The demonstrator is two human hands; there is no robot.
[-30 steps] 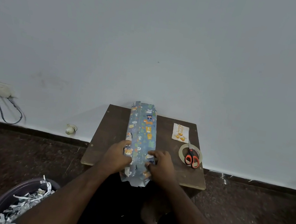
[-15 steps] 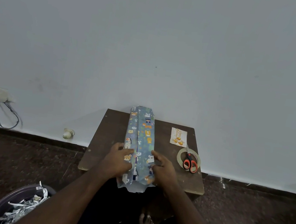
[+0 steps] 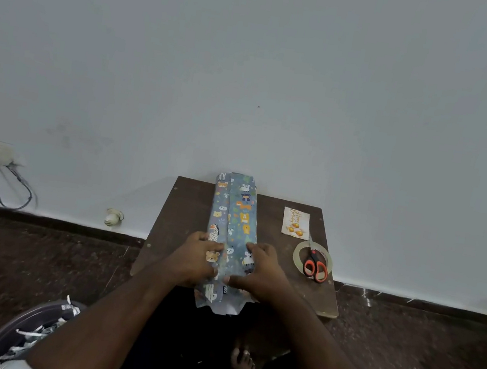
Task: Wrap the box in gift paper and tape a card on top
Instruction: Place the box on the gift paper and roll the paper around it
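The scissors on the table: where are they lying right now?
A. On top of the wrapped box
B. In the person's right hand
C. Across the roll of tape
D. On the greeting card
C: the orange-handled scissors lie across the ring of the tape roll, to the right of the wrapped box, with the card lying apart just beyond them.

Both arms reach forward, close together. The left hand (image 3: 194,260) and right hand (image 3: 260,272) lie palm down, side by side, fingers bent a little and pressing down. A bare foot (image 3: 243,366) shows below.
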